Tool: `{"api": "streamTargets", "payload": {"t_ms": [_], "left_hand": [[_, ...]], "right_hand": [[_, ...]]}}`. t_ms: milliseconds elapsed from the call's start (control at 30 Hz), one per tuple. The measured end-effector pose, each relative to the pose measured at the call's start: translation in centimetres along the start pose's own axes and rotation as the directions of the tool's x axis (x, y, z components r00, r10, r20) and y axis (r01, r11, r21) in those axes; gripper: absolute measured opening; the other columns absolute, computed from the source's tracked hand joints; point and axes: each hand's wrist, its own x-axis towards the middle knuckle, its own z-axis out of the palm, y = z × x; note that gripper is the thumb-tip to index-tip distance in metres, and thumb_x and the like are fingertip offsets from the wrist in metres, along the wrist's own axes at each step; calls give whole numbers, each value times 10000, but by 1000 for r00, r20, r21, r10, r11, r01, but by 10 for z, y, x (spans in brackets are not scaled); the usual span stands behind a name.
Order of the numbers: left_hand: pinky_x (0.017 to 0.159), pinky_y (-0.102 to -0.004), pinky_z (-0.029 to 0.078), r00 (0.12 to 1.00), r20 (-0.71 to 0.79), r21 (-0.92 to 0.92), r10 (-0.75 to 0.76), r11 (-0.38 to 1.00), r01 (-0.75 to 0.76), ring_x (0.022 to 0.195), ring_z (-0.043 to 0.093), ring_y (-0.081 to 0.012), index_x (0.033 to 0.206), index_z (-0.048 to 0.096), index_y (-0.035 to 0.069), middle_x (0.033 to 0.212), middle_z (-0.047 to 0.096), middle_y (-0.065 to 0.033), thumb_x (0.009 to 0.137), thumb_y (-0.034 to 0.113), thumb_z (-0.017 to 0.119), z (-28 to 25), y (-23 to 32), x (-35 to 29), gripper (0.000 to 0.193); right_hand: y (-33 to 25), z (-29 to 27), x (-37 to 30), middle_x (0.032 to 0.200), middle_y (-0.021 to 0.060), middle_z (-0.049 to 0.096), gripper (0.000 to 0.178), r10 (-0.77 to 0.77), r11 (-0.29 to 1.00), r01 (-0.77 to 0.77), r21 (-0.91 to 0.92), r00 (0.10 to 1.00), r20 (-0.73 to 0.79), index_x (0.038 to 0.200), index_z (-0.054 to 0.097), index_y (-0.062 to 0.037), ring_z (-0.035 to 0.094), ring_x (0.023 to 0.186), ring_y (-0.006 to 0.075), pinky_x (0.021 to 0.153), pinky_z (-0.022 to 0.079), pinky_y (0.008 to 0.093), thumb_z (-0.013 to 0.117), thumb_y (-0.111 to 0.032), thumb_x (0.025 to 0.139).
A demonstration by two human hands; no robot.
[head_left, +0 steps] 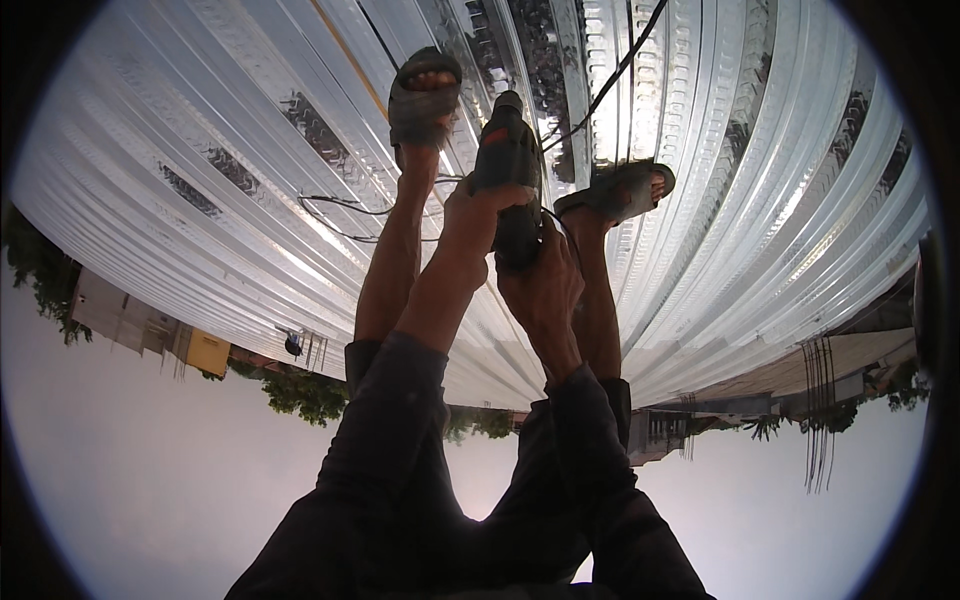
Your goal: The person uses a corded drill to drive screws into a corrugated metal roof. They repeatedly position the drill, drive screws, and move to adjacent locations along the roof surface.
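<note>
A dark power drill with a small red patch points away from me, over the ribbed metal roofing sheets. My left hand is closed around its body from the left side. My right hand is closed at the drill's rear end, where the handle is mostly hidden by the fingers. Dark cord runs near the drill and up to the right. Whether the drill's tip touches the sheet cannot be made out.
My feet stand on the roofing in a left sandal and a right sandal, either side of the drill. Looped cord lies by my left leg. Beyond the roof's edge are trees, buildings and upright rebar rods.
</note>
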Motion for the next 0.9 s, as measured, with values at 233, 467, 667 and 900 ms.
{"api": "streamTargets", "payload": {"t_ms": [233,467,667,900], "left_hand": [[722,-307,547,995,89,-91,-37,995,45,783,663,-168,1115,628,2,902,659,-65,754,127,763,-8,2,5,405],[785,-312,514,999,6,-26,-53,998,53,815,648,-159,1122,622,-17,930,659,-58,727,116,778,-6,4,9,444],[783,-314,520,998,15,-55,53,997,-52,835,652,-167,1133,621,-21,961,662,-76,730,117,775,-3,-11,7,453],[760,-306,535,993,26,-70,117,991,-115,809,656,-167,1115,622,-36,947,667,-83,740,92,759,3,-9,1,419]], "right_hand": [[-7,-1,2,1136,206,673,723,47,996,-45,-72,998,34,1407,457,7,714,887,389,738,555,509,745,-261,800],[-20,-12,10,1029,201,706,473,183,981,-168,-95,966,184,1156,627,12,718,878,385,753,557,494,750,-249,782],[-3,-9,9,908,183,722,309,95,991,-84,-107,990,107,929,656,-13,715,826,389,751,553,499,767,-224,733],[10,0,10,832,181,720,262,73,996,-70,-62,997,38,869,652,-22,713,756,390,696,557,501,750,-191,696]]}}
